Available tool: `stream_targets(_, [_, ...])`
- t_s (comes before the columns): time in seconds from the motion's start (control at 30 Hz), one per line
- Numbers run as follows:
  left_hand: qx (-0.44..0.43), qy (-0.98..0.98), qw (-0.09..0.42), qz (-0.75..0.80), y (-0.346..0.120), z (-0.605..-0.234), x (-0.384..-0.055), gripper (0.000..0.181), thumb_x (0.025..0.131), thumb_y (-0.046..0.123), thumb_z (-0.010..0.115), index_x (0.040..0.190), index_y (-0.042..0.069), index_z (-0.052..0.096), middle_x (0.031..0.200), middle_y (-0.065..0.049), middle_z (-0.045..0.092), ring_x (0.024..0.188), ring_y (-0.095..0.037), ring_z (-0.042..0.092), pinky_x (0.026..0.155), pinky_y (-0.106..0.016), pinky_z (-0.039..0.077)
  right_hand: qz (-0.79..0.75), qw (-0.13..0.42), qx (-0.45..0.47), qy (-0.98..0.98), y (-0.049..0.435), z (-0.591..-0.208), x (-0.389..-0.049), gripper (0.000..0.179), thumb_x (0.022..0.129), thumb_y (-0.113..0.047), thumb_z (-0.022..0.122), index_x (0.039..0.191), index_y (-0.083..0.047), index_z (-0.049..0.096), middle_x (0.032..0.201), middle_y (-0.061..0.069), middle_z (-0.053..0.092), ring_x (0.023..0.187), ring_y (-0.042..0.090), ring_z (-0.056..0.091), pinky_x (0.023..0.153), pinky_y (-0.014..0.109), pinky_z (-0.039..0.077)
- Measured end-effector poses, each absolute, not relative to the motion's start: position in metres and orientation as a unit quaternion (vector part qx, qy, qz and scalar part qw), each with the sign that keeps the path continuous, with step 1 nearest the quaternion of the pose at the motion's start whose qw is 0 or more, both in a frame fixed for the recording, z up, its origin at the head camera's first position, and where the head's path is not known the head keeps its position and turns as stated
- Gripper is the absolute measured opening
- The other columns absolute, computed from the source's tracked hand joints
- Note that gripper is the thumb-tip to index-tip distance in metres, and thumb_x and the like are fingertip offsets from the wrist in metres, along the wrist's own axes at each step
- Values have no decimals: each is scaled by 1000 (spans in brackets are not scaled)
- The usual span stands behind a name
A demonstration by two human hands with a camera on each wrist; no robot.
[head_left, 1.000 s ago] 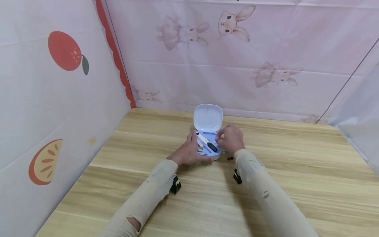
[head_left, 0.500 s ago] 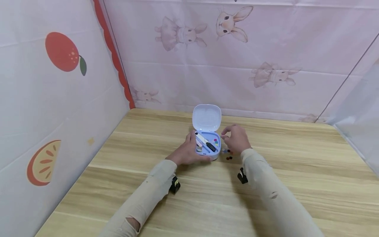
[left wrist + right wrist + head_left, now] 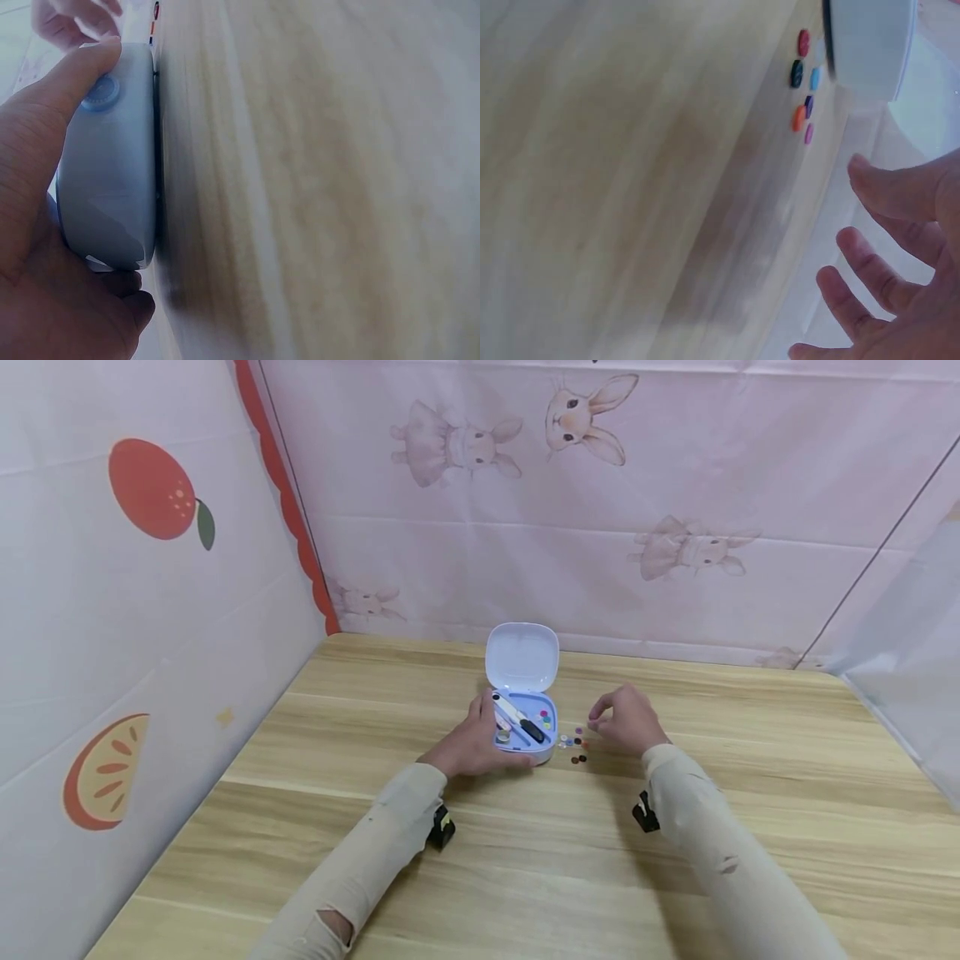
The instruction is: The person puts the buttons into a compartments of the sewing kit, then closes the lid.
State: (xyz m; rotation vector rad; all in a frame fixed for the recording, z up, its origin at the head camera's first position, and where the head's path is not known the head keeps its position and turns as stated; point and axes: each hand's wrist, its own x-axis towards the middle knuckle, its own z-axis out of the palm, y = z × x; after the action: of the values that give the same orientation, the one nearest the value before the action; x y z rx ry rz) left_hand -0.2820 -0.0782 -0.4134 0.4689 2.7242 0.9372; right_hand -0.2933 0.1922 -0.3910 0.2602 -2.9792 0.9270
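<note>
My left hand [image 3: 476, 747] grips the side of a light-blue sewing kit box [image 3: 112, 187], its thumb along the front near a round latch. The box's lid [image 3: 522, 657] stands raised at the back. Inside lie a slim white tool with a black end [image 3: 531, 730], a small round metallic piece [image 3: 503, 737] and several coloured buttons [image 3: 545, 721]. To the right of the box, loose buttons [image 3: 799, 118] in red, orange, black, blue and purple lie on the table. My right hand [image 3: 630, 720] hovers just right of them, fingers loosely bent, with nothing visible in it.
The box stands on a wood-grain table [image 3: 420, 877] near its back edge. A pink curtain printed with rabbits [image 3: 465, 560] hangs behind, and a white fruit-printed sheet [image 3: 187, 635] lines the left side.
My right hand has drawn back from over the box's button compartment to the right, past the loose buttons, uncovering buttons in the box. My left hand has kept its grip on the box.
</note>
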Motion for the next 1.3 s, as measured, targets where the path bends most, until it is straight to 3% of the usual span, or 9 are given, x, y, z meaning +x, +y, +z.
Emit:
stream_targets(0.27, [158,927,113,319,-78,-416,-284,140,72,67,81,162,18,-14,165,-14,8,135,-32,42,112,-47,38,281,-30,76,-956,196,-396,-291,10,82,-11,81,89,-5,77,115,18,69,94,31,54,79,43,44])
stream_targets(0.57, [167,925,115,323,-79,-412,-283,139,73,65,82,162,11,-11,165,-16,8,138,-32,38,114,-46,35,238,-39,65,-968,193,-398,-289,19,83,-26,85,88,-10,77,115,20,59,102,37,52,87,57,43])
stream_targets(0.8, [165,923,116,326,-79,-410,-283,138,73,64,81,162,11,-9,164,-16,11,137,-32,39,114,-46,36,253,-35,56,-965,199,-397,-294,9,84,-20,81,87,-12,78,106,11,68,90,29,55,75,44,42])
stream_targets(1.3, [161,922,122,330,-78,-409,-282,138,74,63,82,162,11,-11,165,-15,8,137,-32,38,114,-46,35,238,-41,47,-969,204,-399,-292,7,86,-19,80,90,-13,79,117,15,70,104,39,57,89,60,39])
